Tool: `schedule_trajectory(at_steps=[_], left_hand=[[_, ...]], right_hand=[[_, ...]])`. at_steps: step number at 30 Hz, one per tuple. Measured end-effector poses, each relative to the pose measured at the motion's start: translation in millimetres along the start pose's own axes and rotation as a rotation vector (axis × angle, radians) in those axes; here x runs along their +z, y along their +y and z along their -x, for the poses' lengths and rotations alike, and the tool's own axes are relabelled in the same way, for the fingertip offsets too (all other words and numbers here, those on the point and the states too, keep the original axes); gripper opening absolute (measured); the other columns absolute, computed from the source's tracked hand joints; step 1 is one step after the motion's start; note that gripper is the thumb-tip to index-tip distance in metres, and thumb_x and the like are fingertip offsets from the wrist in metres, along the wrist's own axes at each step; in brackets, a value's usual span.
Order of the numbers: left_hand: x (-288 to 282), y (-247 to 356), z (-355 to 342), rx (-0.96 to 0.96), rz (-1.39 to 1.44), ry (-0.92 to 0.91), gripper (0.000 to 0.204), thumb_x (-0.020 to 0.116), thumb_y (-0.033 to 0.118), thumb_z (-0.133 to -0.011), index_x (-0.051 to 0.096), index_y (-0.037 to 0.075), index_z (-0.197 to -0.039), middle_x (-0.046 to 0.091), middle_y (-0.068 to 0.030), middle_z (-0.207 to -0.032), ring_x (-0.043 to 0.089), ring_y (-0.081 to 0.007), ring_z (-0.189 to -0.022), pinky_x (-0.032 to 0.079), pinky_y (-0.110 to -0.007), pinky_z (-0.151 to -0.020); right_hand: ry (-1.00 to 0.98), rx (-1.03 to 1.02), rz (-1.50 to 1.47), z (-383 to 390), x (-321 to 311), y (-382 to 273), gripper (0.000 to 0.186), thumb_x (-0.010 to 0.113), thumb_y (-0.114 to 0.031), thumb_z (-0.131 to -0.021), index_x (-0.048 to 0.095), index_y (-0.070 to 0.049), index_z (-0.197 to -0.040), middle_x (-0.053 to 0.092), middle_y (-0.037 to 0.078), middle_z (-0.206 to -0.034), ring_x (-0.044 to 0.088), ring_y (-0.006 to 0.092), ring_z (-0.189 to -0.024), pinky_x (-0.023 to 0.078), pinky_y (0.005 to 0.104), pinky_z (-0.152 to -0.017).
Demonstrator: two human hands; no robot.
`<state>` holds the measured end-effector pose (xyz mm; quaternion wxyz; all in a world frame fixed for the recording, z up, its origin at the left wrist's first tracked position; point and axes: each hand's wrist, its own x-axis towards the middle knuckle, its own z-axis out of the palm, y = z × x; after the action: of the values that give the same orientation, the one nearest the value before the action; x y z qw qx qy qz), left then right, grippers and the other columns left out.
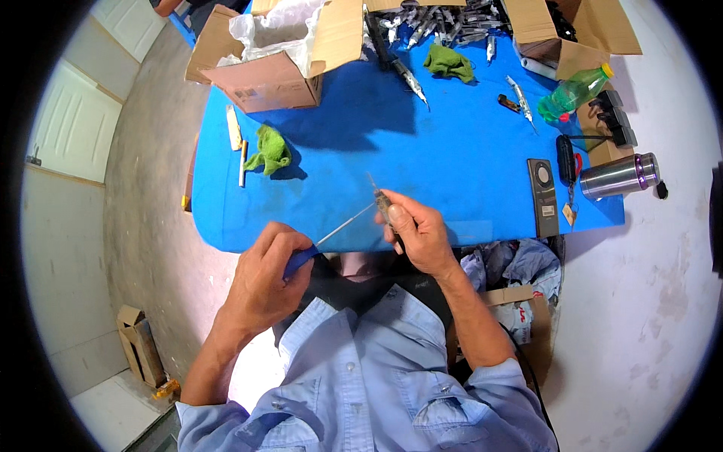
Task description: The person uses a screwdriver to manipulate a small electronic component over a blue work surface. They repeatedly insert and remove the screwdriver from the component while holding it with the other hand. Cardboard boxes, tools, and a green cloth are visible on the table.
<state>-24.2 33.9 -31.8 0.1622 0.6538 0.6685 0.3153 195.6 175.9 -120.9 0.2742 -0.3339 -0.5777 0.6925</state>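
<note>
Left hand (263,279) clenched around the blue handle (301,260) of a screwdriver, thin steel shaft (345,224) angled toward 2 o'clock. Right hand (418,230) grasping a small slender metal tool part (382,203) between thumb and fingers, needle tip pointing to 11 o'clock, just above the near edge of the blue table (452,151). Shaft tip meeting the part at the right thumb. Both forearms entering from 6 o'clock, light blue shirt sleeves rolled. On the smooth blue top: crumpled green rag (269,151) at 9 o'clock of the grip, second green rag (449,62) at 1 o'clock, open cardboard box (271,75) with white plastic liner at 11 o'clock, heap of similar metal parts (437,26) at 12 o'clock, green plastic bottle (572,92) and steel flask (619,175) toward 2 and 3 o'clock. Surrounding floor bare grey concrete, mottled; white panelled doors (75,124) at 9 o'clock.
</note>
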Motion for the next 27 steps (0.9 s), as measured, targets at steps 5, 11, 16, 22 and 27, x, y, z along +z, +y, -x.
schedule_trajectory(at_steps=[5, 11, 16, 22, 27], left_hand=[[0.3, -2.0, 5.5, 0.286, -0.313, 0.061, 0.033, 0.078, -0.002, -0.079, 0.068, 0.001, -0.110, 0.068, -0.0144, -0.101, 0.069, -0.0263, -0.082, 0.057, -0.035, -0.066], [3.4, -2.6, 9.3, 0.403, -0.507, 0.036, 0.039, 0.075, 0.002, -0.078, 0.068, -0.002, -0.116, 0.068, -0.0169, -0.107, 0.068, -0.0236, -0.078, 0.055, -0.032, -0.059], [-0.5, -1.5, 4.5, 0.510, -0.513, -0.023, 0.045, 0.072, 0.004, -0.074, 0.067, -0.003, -0.118, 0.065, -0.0154, -0.103, 0.060, -0.0163, -0.069, 0.051, -0.026, -0.053], [-2.4, -7.2, -1.8, 0.554, -0.548, -0.078, 0.044, 0.070, 0.002, -0.075, 0.066, -0.007, -0.118, 0.062, -0.0130, -0.098, 0.058, -0.0151, -0.070, 0.049, -0.026, -0.051], [-3.2, -7.2, -3.0, 0.573, -0.576, -0.106, 0.046, 0.070, 0.001, -0.076, 0.065, -0.009, -0.120, 0.061, -0.0124, -0.095, 0.056, -0.0141, -0.067, 0.048, -0.025, -0.048]], right_hand=[[-0.023, -0.029, -0.029, -1.5, -3.0, 2.6, 0.041, 0.051, -0.016, -0.106, 0.055, 0.004, -0.143, 0.068, 0.006, -0.099, 0.056, 0.0049, -0.070, 0.044, 0.0204, -0.053], [-0.031, -0.025, -0.012, -2.0, -2.7, -0.9, 0.042, 0.050, -0.017, -0.108, 0.053, 0.004, -0.144, 0.068, 0.006, -0.099, 0.056, 0.0051, -0.069, 0.045, 0.0210, -0.052], [-0.031, -0.024, -0.001, -2.7, -2.7, -0.4, 0.043, 0.049, -0.019, -0.109, 0.052, 0.003, -0.145, 0.067, 0.006, -0.099, 0.055, 0.0054, -0.069, 0.044, 0.0210, -0.052], [-0.029, -0.001, 0.011, -1.0, -2.5, -2.6, 0.044, 0.048, -0.020, -0.109, 0.052, 0.003, -0.146, 0.067, 0.006, -0.098, 0.055, 0.0056, -0.069, 0.044, 0.0210, -0.052], [-0.038, -0.012, 0.050, -2.2, -2.9, -2.8, 0.044, 0.049, -0.019, -0.109, 0.052, 0.004, -0.146, 0.067, 0.006, -0.095, 0.056, 0.0064, -0.068, 0.046, 0.0226, -0.056]])
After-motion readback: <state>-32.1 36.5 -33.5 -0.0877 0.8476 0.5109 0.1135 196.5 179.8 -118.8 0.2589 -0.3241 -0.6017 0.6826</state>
